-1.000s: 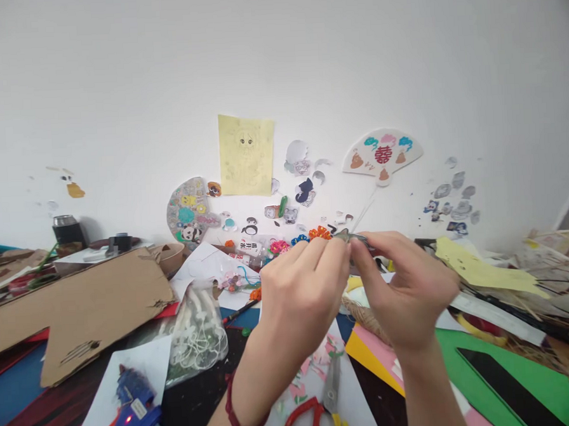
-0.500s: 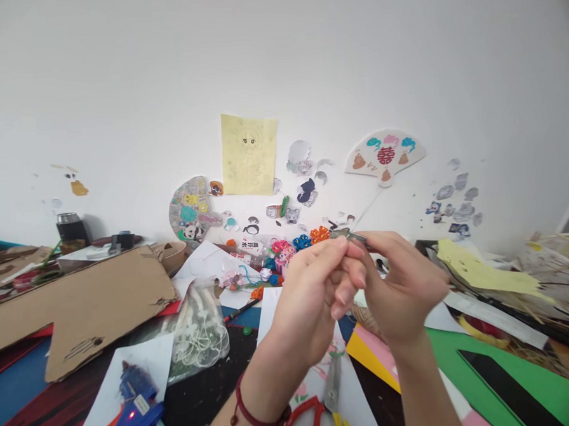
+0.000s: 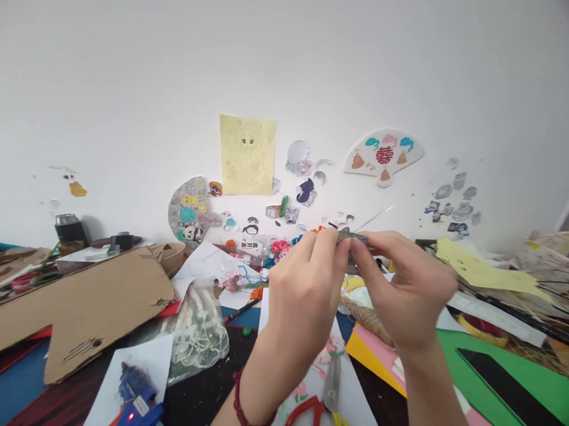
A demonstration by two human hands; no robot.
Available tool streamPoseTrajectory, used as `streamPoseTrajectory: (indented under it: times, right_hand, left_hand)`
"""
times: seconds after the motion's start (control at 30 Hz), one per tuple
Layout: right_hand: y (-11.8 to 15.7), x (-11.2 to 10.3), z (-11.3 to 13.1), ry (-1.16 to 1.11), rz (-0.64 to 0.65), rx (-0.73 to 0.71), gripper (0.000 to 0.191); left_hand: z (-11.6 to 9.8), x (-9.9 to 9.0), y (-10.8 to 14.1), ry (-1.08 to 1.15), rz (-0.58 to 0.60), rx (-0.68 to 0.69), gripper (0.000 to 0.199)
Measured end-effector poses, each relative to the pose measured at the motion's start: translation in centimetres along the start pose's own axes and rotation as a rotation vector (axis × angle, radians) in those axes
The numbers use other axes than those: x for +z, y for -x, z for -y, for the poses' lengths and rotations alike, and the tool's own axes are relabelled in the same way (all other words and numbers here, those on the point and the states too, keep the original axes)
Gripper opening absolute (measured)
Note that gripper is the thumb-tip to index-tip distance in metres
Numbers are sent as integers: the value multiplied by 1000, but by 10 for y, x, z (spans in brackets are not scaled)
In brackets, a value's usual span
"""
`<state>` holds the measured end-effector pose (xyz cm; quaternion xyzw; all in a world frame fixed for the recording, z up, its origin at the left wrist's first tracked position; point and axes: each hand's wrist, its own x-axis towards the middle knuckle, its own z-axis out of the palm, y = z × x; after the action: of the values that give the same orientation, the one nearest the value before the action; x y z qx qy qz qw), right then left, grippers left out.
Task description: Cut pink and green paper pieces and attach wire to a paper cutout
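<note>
Grey-green piece (image 3: 353, 235), partly hidden, is pinched by left hand (image 3: 305, 285) and right hand (image 3: 405, 286), off centre toward four o'clock. Scissors (image 3: 331, 395) are seen at six o'clock; a fan (image 3: 384, 155) is mounted at two.

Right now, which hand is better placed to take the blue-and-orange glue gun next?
Probably the left hand: the blue-and-orange glue gun lies on that side, while the right hand is farther away. Both hands appear to pinch a small greenish-grey piece.
</note>
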<state>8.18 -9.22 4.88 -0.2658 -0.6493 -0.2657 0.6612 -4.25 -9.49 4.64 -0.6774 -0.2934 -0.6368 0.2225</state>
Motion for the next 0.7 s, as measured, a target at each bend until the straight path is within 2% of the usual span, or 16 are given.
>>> streamPoseTrajectory:
  times: [0.1,0.17,0.27,0.37,0.47,0.53,0.6,0.7]
  right_hand:
    - [0,2,-1,28,7,-38,13]
    - [1,4,-2,43,2,-46,12]
    - [3,6,-4,39,-4,-22,13]
    - [4,7,-5,5,3,23,13]
    - [5,8,-6,-17,-13,19,12]
    - [4,8,-5,-17,-21,13,12]
    - [4,9,-4,-10,-11,12,11]
    - [3,10,-3,15,11,-11,10]
  left_hand:
    - [0,1,1,-26,3,26,17]
    - [-2,0,2,54,25,-64,20]
    - [-5,-1,0,352,119,-343,24]
    - [-6,-3,-5,797,192,-658,27]
    - [-6,-4,-8,1149,241,-829,27]
    - [-6,-3,-9,1245,252,-867,26]
    - [-6,-2,-7,1190,216,-841,26]
    - [-8,2,-2,788,69,-616,22]
